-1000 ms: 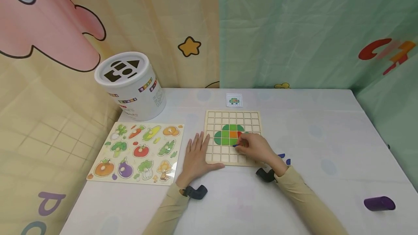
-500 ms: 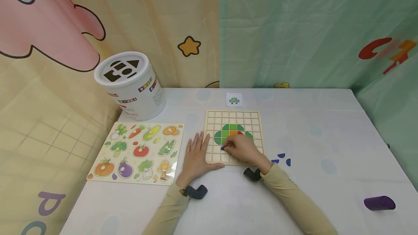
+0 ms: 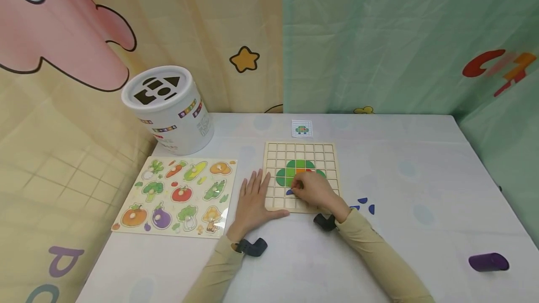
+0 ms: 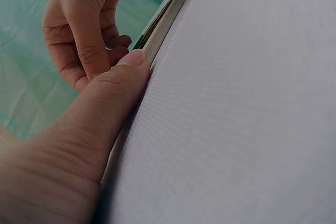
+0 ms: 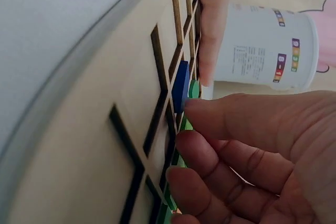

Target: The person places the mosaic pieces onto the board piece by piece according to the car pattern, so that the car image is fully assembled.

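Observation:
A wooden grid board (image 3: 278, 147) holds green, orange and red pieces in a rounded shape. My right hand (image 3: 313, 190) is over its lower middle, fingers curled, with thumb and fingertips at a blue half-circle piece (image 3: 289, 192) below the green ones. In the right wrist view the thumb tip is against one end of this blue piece (image 5: 181, 85), which stands proud of the grid. My left hand (image 3: 251, 205) lies with fingers spread along the board's left edge, its thumb along the front edge. Several blue half-circle pieces (image 3: 362, 200) lie on the table right of the board.
A small picture card (image 3: 302, 129) lies behind the board. A vegetable puzzle board (image 3: 191, 200) is at the left, with a white bucket (image 3: 177, 125) with shaped lid holes behind it. A purple tube (image 3: 488, 262) lies far right on the table.
My right hand moved left across the board with the blue half-circle piece, which now shows more beside its fingertips. The left hand stayed at the board's edge.

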Tool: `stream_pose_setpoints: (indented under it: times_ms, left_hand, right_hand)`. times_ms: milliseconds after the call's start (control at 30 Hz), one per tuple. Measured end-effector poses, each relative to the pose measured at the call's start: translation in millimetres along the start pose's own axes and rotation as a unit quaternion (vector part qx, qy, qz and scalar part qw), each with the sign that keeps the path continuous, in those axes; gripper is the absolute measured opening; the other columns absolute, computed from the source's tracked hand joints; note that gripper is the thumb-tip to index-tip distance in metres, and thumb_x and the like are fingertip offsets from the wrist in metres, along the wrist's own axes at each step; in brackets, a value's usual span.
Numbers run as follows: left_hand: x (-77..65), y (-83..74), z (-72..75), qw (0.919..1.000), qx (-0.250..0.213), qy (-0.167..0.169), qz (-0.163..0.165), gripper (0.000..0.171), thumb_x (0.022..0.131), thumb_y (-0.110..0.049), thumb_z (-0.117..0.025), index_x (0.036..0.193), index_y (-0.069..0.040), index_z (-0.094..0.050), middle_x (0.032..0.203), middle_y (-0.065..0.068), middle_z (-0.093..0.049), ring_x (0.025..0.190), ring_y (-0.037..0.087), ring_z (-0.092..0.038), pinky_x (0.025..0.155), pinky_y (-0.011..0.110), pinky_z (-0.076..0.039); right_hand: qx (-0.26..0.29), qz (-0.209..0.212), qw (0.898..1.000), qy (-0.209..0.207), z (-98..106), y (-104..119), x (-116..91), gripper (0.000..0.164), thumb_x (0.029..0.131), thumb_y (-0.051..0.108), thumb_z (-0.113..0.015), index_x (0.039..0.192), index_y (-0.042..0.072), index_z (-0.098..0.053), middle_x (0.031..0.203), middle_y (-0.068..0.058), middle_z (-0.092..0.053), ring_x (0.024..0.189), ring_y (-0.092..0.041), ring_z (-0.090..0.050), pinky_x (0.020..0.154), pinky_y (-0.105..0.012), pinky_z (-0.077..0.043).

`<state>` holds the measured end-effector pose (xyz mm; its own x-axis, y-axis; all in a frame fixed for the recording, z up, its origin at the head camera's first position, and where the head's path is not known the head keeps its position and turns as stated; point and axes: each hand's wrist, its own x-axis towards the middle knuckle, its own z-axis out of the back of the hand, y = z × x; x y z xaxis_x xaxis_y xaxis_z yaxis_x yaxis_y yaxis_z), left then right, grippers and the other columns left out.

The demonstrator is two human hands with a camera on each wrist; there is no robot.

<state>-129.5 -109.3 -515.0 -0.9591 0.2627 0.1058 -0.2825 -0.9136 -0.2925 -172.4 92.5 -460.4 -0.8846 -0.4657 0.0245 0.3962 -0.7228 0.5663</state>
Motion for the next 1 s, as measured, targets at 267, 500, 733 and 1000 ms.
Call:
stream_pose_setpoints:
  times_ms: [267, 500, 733, 1000]
  left_hand:
    - [0.4, 1.7, -2.5, 1.0, 0.001, -0.001, 0.0, 0.119, 0.066, -0.082, -0.057, 0.153, -0.012, -0.017, 0.157, 0.012, -0.009, 0.143, 0.026, -0.001, 0.114, 0.043, 0.001]
    - [0.5, 2.1, -3.7, 1.0, 0.002, -0.004, -0.003, 0.119, 0.066, -0.083, -0.055, 0.153, -0.012, -0.017, 0.157, 0.012, -0.01, 0.143, 0.026, -0.001, 0.114, 0.043, 0.002]
    - [-0.1, 1.3, -3.0, 1.0, 0.001, -0.005, -0.007, 0.119, 0.066, -0.082, -0.056, 0.153, -0.011, -0.017, 0.157, 0.013, -0.009, 0.143, 0.026, -0.001, 0.114, 0.043, 0.002]
    - [-0.3, 0.7, -1.8, 0.9999, 0.0, -0.007, -0.008, 0.118, 0.066, -0.08, -0.059, 0.152, -0.01, -0.018, 0.157, 0.013, -0.011, 0.143, 0.027, -0.002, 0.114, 0.044, 0.001]
  right_hand:
    - [-0.002, -0.002, 1.0, 0.002, -2.1, 0.0, -0.8, 0.018, 0.074, 0.023, -0.082, 0.074, 0.016, -0.065, 0.064, 0.012, -0.054, 0.059, -0.006, -0.049, 0.055, -0.026, -0.042]
    - [0.012, 0.011, 1.0, -0.027, -7.1, -0.9, -0.2, 0.017, 0.074, 0.014, -0.08, 0.072, 0.015, -0.063, 0.06, 0.011, -0.051, 0.054, -0.006, -0.047, 0.049, -0.025, -0.039]
    - [0.021, -0.014, 1.0, -0.015, -3.3, -2.9, -3.8, 0.018, 0.075, 0.02, -0.081, 0.074, 0.017, -0.063, 0.064, 0.011, -0.054, 0.056, -0.007, -0.049, 0.051, -0.027, -0.042]
    - [0.011, -0.029, 0.999, -0.036, 20.5, -23.1, -26.5, 0.016, 0.079, 0.024, -0.078, 0.076, 0.018, -0.063, 0.067, 0.01, -0.055, 0.058, -0.009, -0.048, 0.053, -0.028, -0.04]
